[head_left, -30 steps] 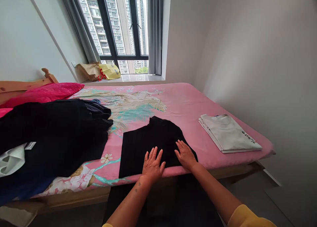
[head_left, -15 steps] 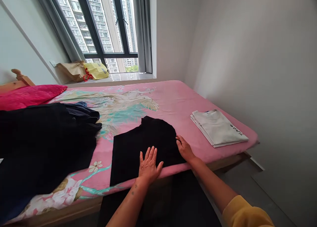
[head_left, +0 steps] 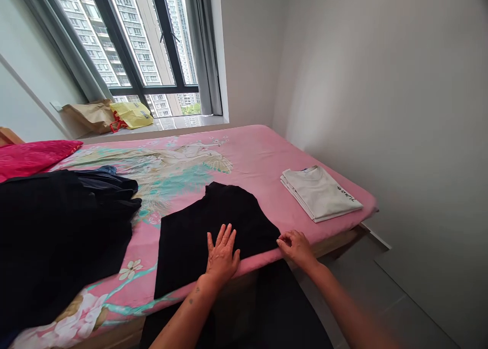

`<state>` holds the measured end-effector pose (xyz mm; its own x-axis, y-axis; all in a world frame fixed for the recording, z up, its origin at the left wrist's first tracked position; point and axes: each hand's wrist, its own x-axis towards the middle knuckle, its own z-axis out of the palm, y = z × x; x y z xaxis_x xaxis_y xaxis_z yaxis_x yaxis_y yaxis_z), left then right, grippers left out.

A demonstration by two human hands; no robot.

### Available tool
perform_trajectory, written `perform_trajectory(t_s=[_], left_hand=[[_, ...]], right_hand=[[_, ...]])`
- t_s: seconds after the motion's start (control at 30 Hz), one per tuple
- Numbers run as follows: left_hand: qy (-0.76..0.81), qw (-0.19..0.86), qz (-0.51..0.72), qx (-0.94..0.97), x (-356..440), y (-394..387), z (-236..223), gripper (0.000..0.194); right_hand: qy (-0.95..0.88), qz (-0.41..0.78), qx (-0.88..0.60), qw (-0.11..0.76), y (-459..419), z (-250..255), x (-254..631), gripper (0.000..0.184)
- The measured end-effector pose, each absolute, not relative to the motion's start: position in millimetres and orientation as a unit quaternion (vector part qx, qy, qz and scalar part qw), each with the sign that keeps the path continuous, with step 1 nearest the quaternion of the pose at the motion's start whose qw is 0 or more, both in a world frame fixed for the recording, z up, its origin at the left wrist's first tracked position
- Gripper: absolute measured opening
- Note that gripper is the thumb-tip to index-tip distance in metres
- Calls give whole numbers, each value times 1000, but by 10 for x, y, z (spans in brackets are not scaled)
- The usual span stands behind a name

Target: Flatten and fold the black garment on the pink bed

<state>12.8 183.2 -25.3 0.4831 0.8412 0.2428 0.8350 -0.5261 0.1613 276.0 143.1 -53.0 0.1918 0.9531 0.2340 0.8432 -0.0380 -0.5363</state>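
Note:
A black garment (head_left: 202,232) lies flat on the pink bedsheet (head_left: 251,156), its lower part hanging over the bed's near edge. My left hand (head_left: 221,255) rests flat on it with fingers spread, near the edge. At the garment's right side on the bed edge, my right hand (head_left: 296,247) has its fingers curled and pinched on the black cloth.
A folded white T-shirt (head_left: 318,192) lies on the bed's right corner near the wall. A heap of dark clothes (head_left: 57,237) covers the left side, with a magenta pillow (head_left: 30,156) behind. Paper bags (head_left: 110,116) sit on the window sill.
My right hand slid from flat on the garment down to its right edge and closed on the cloth. The view swung to the right; my left hand stayed flat.

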Motion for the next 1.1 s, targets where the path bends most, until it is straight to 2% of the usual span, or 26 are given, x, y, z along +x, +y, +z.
perform_trajectory(t_s=[0.1, 0.17, 0.33, 0.47, 0.53, 0.63, 0.73, 0.8, 0.9, 1.1], left_hand=[[367, 37, 125, 921, 306, 1925, -120, 48], [345, 61, 101, 931, 424, 2039, -108, 46], [484, 81, 61, 869, 581, 2332, -277, 52], [511, 74, 57, 855, 598, 2363, -326, 54], [508, 57, 85, 856, 593, 2302, -283, 51], [446, 21, 148, 882, 584, 2174, -190, 45], [372, 15, 172, 912, 591, 2088, -126, 42], [377, 20, 173, 910, 602, 2079, -122, 42], [425, 25, 162, 890, 567, 2107, -177, 43], [499, 32, 109, 859, -91, 2124, -337, 58]], right_hand=[[-619, 103, -736, 256, 1476, -466, 2737, 24], [-613, 95, -748, 237, 1481, -456, 2720, 26], [-612, 58, -753, 236, 1446, -486, 2672, 18], [-601, 68, -756, 252, 1433, -514, 2673, 17], [-591, 83, -754, 274, 1423, -523, 2696, 16], [-580, 104, -726, 354, 1394, -468, 2689, 14], [-626, 120, -642, 426, 1408, -300, 2533, 16], [-673, 141, -579, 438, 1484, -184, 2347, 19], [-737, 160, -522, 397, 1692, -140, 2059, 29], [-808, 132, -553, 154, 1976, -441, 1879, 49]])
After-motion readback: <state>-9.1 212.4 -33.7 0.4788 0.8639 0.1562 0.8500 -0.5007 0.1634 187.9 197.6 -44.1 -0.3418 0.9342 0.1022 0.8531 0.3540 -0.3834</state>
